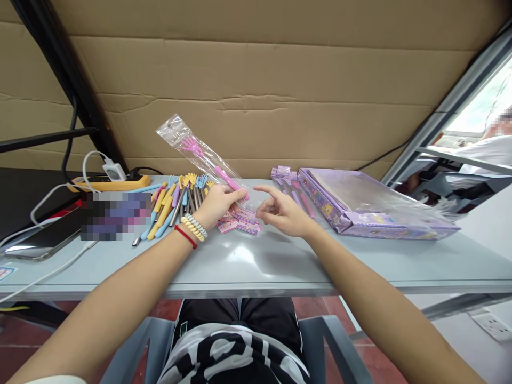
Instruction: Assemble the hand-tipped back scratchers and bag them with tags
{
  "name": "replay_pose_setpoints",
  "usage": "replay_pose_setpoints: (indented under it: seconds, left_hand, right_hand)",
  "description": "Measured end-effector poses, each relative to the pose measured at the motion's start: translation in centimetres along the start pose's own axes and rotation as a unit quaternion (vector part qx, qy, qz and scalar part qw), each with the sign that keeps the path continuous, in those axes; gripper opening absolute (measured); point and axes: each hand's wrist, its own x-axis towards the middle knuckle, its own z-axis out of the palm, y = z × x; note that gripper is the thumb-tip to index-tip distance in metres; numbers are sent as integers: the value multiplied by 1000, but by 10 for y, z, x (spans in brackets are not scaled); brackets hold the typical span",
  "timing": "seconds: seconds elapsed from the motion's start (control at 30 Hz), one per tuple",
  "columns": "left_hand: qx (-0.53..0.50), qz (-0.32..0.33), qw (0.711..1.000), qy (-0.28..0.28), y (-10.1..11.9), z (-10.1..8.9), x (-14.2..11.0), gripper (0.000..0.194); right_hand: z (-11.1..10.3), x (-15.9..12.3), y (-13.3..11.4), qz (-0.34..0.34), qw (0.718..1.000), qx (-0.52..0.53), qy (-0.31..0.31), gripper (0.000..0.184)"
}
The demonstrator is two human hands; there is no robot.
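My left hand [219,204] is closed round the handle end of a pink back scratcher in a clear plastic sleeve [198,150], which sticks up and to the left. My right hand [282,212] hovers just right of it, forefinger pointing left, the other fingers loosely curled, holding nothing. Small pink printed cards [240,221] lie on the grey table [256,261] between both hands. A pile of several pastel scratchers [172,205] without sleeves lies left of my left hand.
A purple display box [360,210] with a clear film lies at the right, bagged scratchers [290,184] beside it. A yellow power strip [108,183] with a charger, white cables and a phone [44,240] sit at the left. Cardboard walls the back. Another person sits far right.
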Motion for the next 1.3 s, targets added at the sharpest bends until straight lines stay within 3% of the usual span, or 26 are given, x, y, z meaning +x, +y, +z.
replay_pose_setpoints:
  seconds: [0.07, 0.13, 0.33, 0.43, 0.57, 0.73, 0.97, 1.3]
  left_hand:
    - [-4, -9, 1000, -5, 0, 0, 0, 33]
    - [-3, -11, 1000, -9, 1, 0, 0, 34]
    - [8, -19, 999, -28, 3, 1, -3, 35]
    - [44, -45, 997, -34, 5, 2, -4, 34]
    - [78, -38, 995, -45, 8, 3, -6, 31]
    - [125, -26, 990, -61, 10, 4, -8, 34]
    - [108, -10, 984, -139, 4, 3, -8, 42]
    - [57, -6, 989, -137, 4, 7, -8, 48]
  right_hand:
    - [-2, -2, -3, -15, 999, 14, -33, 70]
    - [-4, -2, -3, -45, 997, 6, -55, 67]
    - [-1, 2, 2, -100, 990, -97, 31, 26]
    - [-2, 3, 1, -114, 986, -118, 41, 8]
    - [-4, 4, -1, -116, 985, -123, 17, 15]
    - [-5, 5, 2, -106, 984, -132, 62, 27]
    - [0, 7, 5, -107, 982, -124, 95, 27]
    - [2, 6, 3, -30, 986, -101, 132, 39]
